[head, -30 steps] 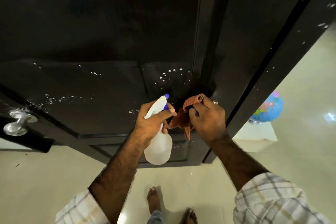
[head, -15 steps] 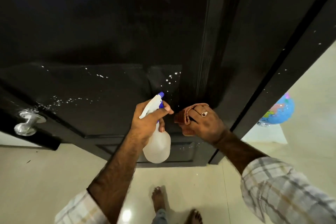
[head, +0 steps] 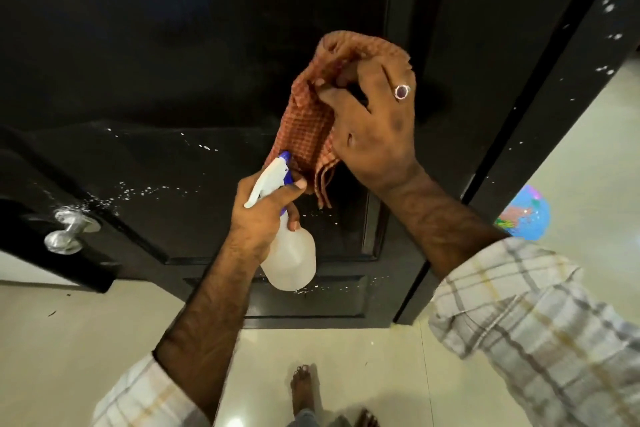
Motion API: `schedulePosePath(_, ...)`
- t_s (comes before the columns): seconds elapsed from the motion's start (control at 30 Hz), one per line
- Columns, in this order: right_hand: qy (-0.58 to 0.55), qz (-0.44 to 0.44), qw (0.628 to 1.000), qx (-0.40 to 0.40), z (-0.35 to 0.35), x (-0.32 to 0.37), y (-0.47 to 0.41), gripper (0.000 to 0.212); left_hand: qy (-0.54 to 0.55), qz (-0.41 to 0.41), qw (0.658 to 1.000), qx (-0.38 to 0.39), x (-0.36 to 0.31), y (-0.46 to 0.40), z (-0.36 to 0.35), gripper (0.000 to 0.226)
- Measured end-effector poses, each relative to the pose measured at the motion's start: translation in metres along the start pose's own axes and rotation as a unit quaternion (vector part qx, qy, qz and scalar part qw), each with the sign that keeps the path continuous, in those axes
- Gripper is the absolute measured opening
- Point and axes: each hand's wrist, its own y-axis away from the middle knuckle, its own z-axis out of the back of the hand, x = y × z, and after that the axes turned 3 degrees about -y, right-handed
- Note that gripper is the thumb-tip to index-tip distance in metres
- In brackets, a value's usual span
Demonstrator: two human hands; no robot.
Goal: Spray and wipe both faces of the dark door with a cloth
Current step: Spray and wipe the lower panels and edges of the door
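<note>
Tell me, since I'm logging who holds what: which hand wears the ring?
The right hand, gripping the orange cloth, wears a red-stoned ring. The left hand, holding the spray bottle, shows none.

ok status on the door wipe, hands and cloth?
Left hand grips spray bottle, low by the door. Right hand holds orange cloth bunched, raised at the panel. White droplets still unwiped. Nothing blocking.

Dim scene; floor glare; wide-angle edge distortion
</note>
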Motion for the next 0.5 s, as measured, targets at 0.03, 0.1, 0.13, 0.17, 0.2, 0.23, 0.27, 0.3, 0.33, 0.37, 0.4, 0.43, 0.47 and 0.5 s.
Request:
schedulePosePath(0.03,-0.014,0.002,1.0,-0.008,-0.006,0.002,0.01,0.021,0.007,0.011,1.0,-0.008,0.002,-0.001,0.004,0.049)
schedulePosePath(0.1,-0.042,0.048,0.997,0.043,-0.015,0.006,0.056,0.012,0.009,0.03,0.999,-0.004,0.009,-0.003,0.009,0.055)
schedulePosePath(0.13,-0.057,0.081,0.991,0.093,-0.021,0.009,0.092,0.01,0.003,0.04,0.999,-0.015,0.017,-0.005,0.012,0.052)
schedulePosePath(0.17,-0.067,0.115,0.98,0.146,-0.023,0.008,0.129,0.009,-0.006,0.048,0.999,-0.023,0.022,-0.004,0.013,0.046)
schedulePosePath(0.2,-0.076,0.141,0.967,0.196,-0.026,0.008,0.165,0.009,-0.014,0.053,0.998,-0.027,0.03,-0.004,0.015,0.044)
schedulePosePath(0.23,-0.084,0.154,0.953,0.248,-0.027,0.008,0.194,0.01,-0.024,0.063,0.998,-0.02,0.035,-0.001,0.015,0.043)
schedulePosePath(0.27,-0.085,0.159,0.941,0.286,-0.027,0.01,0.215,0.012,-0.035,0.072,0.997,-0.01,0.04,0.001,0.014,0.039)
schedulePosePath(0.3,-0.08,0.165,0.931,0.317,-0.028,0.013,0.228,0.014,-0.05,0.073,0.996,-0.006,0.044,0.002,0.016,0.03)
schedulePosePath(0.33,-0.07,0.177,0.922,0.337,-0.027,0.016,0.232,0.016,-0.057,0.069,0.996,0.001,0.045,0.005,0.016,0.019)
schedulePosePath(0.37,-0.057,0.195,0.913,0.354,-0.025,0.017,0.227,0.018,-0.058,0.065,0.996,0.003,0.042,0.009,0.016,0.021)
schedulePosePath(0.4,-0.049,0.205,0.912,0.353,-0.022,0.016,0.217,0.017,-0.056,0.062,0.997,0.002,0.039,0.011,0.015,0.034)
schedulePosePath(0.43,-0.048,0.2,0.919,0.336,-0.017,0.013,0.201,0.014,-0.05,0.055,0.997,0.008,0.035,0.013,0.015,0.048)
schedulePosePath(0.47,-0.047,0.19,0.931,0.308,-0.012,0.008,0.177,0.011,-0.037,0.046,0.998,0.015,0.026,0.017,0.014,0.057)
schedulePosePath(0.5,-0.046,0.175,0.943,0.281,-0.007,0.004,0.152,0.01,-0.032,0.041,0.998,0.021,0.018,0.02,0.014,0.063)
